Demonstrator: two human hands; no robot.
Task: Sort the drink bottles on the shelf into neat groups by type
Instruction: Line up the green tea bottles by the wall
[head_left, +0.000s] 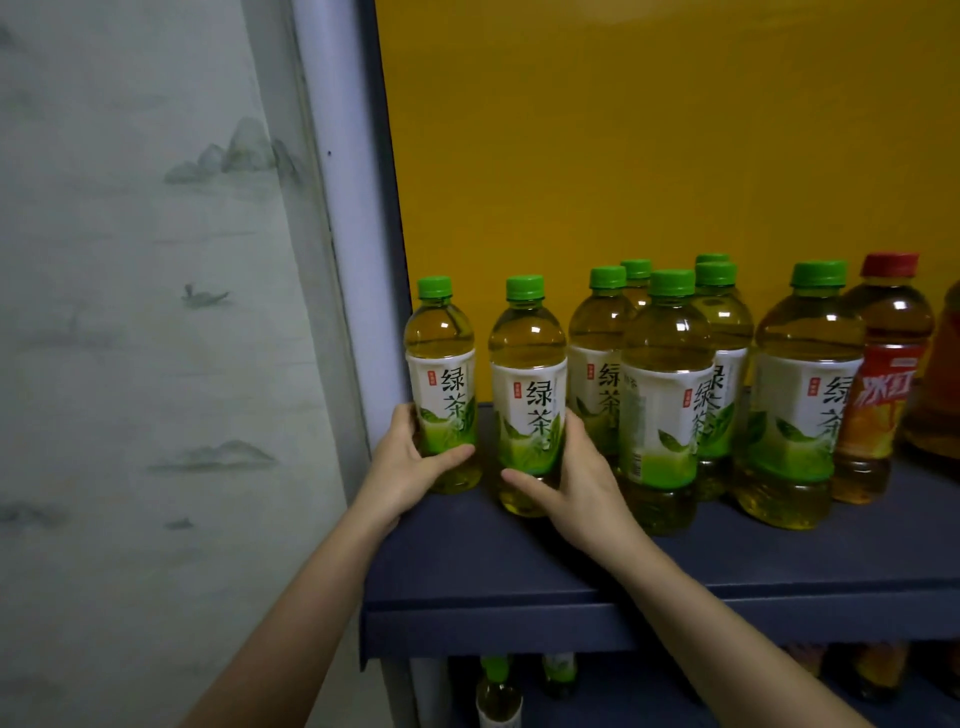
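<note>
2 tea-filled bottles (440, 364) (527, 369) gripped: left hand (410, 465), right hand (579, 483).

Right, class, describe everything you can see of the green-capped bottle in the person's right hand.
The clear plastic bottle with a green screw cap holds pale yellow-green liquid. Its white label carries dark characters and green leaves. It stands upright, second from the left, on the dark blue shelf. The right hand grips its lower part, thumb across the front, fingers round the right side.

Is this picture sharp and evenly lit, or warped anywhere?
Head view: green tea bottle labels read sharp centrally; the shelf post leans from wide-angle warp; the red-capped bottle near the right edge looks softer; the lower shelf sits in shadow.
</note>
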